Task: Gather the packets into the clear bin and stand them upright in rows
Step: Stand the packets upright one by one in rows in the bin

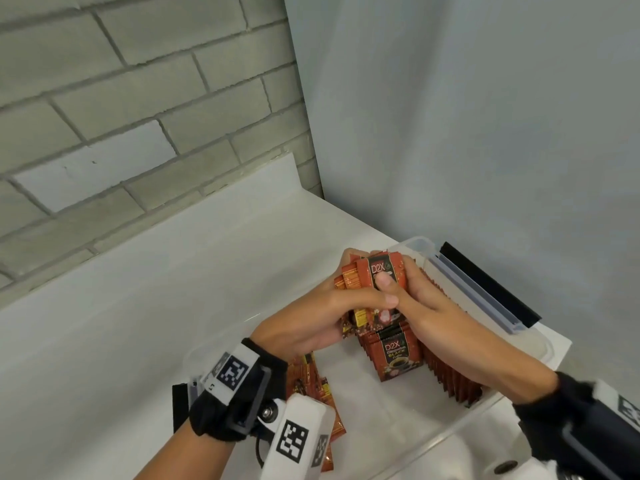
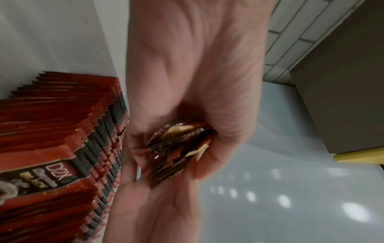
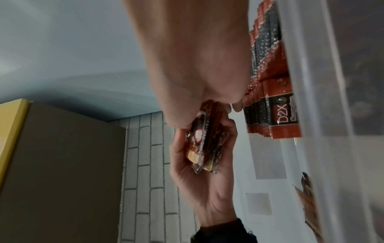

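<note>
Red foil packets [image 1: 375, 282] are being clasped upright by the left hand [image 1: 311, 317] and the right hand [image 1: 433, 306]. The standing rows [image 1: 415, 358] are waiting just below, nearer the right hand.

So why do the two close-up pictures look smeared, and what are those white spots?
Left wrist view: the left hand and its bundle of packets are motion-blurred, and the white spots are light glare on a glossy surface. Right wrist view: the right hand is blurred and the bin wall hazy. Head view: sharper, with brick lines bent by the wide lens.
</note>
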Motion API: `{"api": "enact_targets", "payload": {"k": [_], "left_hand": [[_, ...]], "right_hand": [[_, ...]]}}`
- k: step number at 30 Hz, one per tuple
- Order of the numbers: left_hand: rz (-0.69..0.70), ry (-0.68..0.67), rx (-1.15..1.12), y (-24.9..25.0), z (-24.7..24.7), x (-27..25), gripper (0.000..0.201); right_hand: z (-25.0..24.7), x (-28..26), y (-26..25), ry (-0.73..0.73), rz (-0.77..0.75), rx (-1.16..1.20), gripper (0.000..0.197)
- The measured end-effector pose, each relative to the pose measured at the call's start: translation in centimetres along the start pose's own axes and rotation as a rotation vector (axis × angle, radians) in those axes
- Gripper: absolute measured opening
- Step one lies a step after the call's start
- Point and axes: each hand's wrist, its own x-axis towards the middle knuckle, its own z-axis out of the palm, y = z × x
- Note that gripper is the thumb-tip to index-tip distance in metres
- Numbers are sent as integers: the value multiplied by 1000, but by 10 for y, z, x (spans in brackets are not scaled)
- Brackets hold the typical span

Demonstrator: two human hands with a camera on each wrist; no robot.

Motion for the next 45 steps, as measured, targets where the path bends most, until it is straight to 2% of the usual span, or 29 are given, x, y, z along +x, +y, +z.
{"api": "enact_targets", "payload": {"k": [2, 4, 5, 7, 10, 12, 13, 15, 17, 21, 24, 26, 28, 32, 34, 38, 40, 45], "left_hand": [[-7, -20, -56, 2, 1, -1, 31], [3, -37, -114, 3, 2, -1, 35], [11, -33, -154, 3, 2, 0, 36], [32, 4, -237, 4, 4, 0, 48], [49, 54, -268, 4, 3, 2, 69], [44, 79, -251, 3, 3, 4, 74], [37, 88, -234, 2, 4, 4, 75], [24, 51, -146, -2, 8, 3, 62], [-10, -1, -55, -2, 14, -1, 45], [-80, -101, -7, -2, 12, -5, 54], [-49, -139, 34, 1, 12, -8, 60], [-45, -155, 35, 3, 12, -11, 63], [-45, -154, -1, 4, 9, -11, 56], [-47, -140, -72, 4, 5, -6, 29], [-53, -149, -47, 5, 3, -4, 36], [-68, -170, -29, 5, 2, -5, 72], [-75, -159, -28, 5, 2, -5, 77], [-91, -80, -64, 5, 4, -3, 59]], "right_hand": [[1, -2, -2, -11, 30, 11, 23], [0, -2, -3, -5, 62, 62, 25], [-1, -1, -2, 1, 67, 88, 33], [-7, 2, 5, 6, 18, 82, 63], [-6, -1, 0, 82, -146, -96, 74], [-3, -6, -3, 117, -384, -373, 77], [-1, -8, -2, 86, -495, -505, 75], [1, -9, 3, -34, -579, -641, 71], [1, -7, 8, -105, -575, -660, 70], [-2, -2, 13, -122, -597, -749, 73], [-2, 4, 20, -65, -657, -896, 69], [-2, 6, 20, -26, -644, -881, 67], [-3, 5, 19, 1, -634, -828, 66], [-4, 3, 15, 71, -631, -712, 70], [-3, 1, 15, 76, -620, -661, 78], [-3, -2, 18, 67, -486, -550, 104], [-4, -2, 18, 65, -461, -534, 101], [-1, 0, 16, 75, -568, -638, 75]]}}
